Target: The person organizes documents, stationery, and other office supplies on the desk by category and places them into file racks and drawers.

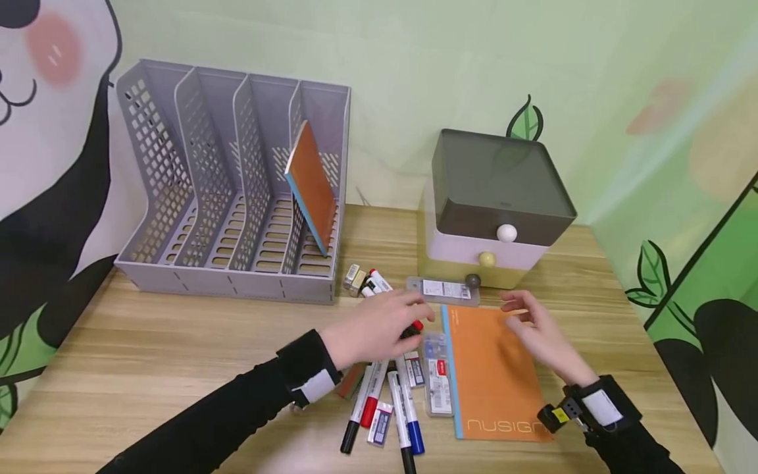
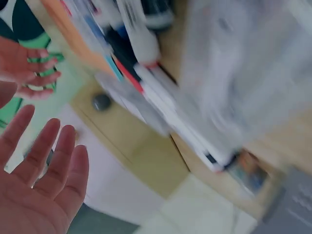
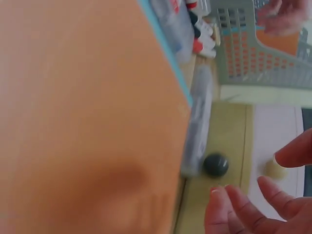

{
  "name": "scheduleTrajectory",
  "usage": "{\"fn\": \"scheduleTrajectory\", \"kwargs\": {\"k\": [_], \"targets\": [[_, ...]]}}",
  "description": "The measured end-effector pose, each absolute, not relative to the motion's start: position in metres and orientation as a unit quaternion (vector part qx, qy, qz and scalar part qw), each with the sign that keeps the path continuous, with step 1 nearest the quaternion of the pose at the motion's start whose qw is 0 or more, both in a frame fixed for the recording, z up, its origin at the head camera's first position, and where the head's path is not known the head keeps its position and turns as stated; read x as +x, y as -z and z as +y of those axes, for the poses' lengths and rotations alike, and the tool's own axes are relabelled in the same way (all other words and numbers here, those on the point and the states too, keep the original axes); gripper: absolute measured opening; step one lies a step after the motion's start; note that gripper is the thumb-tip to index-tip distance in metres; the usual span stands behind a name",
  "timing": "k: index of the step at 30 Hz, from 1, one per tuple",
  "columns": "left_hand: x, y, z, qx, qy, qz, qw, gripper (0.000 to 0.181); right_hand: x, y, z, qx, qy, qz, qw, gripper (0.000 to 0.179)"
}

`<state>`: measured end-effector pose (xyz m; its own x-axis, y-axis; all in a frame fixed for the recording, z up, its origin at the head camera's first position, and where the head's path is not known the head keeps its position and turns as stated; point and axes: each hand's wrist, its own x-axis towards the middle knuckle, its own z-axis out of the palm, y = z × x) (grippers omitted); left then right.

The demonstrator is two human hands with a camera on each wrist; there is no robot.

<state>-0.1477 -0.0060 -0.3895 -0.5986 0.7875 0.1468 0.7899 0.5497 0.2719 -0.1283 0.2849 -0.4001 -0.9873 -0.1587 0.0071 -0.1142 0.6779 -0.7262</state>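
My left hand [image 1: 376, 327] hovers over a heap of white-bodied markers [image 1: 398, 408], some with red, black or blue caps, and hides part of it. Its fingers are spread and hold nothing, as the left wrist view also shows. Over the upper right part of an orange notebook [image 1: 488, 375] with a blue spine, my right hand [image 1: 547, 342] hangs with loosely bent fingers and nothing between them. In the right wrist view its fingertips [image 3: 214, 197] appear near the dark drawer knob [image 3: 215, 165]. A small eraser [image 1: 380, 424] lies among the markers.
At the back left stands a grey file rack [image 1: 225, 283], with another orange notebook [image 1: 314, 187] leaning in its right compartment. A three-drawer box [image 1: 503, 171] stands back right, a flat grey case [image 1: 444, 289] before it. A clear plastic box [image 1: 438, 388] lies beside the front notebook.
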Motion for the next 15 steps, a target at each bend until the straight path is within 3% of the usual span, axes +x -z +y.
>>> {"fn": "scheduleTrajectory", "kwargs": {"k": [9, 15], "targets": [[-0.115, 0.409, 0.026, -0.514, 0.093, -0.85, -0.062, 0.039, -0.109, 0.406, 0.321, 0.011, 0.331, 0.937, 0.111, 0.051], [-0.105, 0.423, 0.037, -0.522, 0.057, -0.847, -0.08, 0.041, -0.102, 0.412, 0.326, 0.051, 0.373, 0.909, 0.179, 0.061]]}}
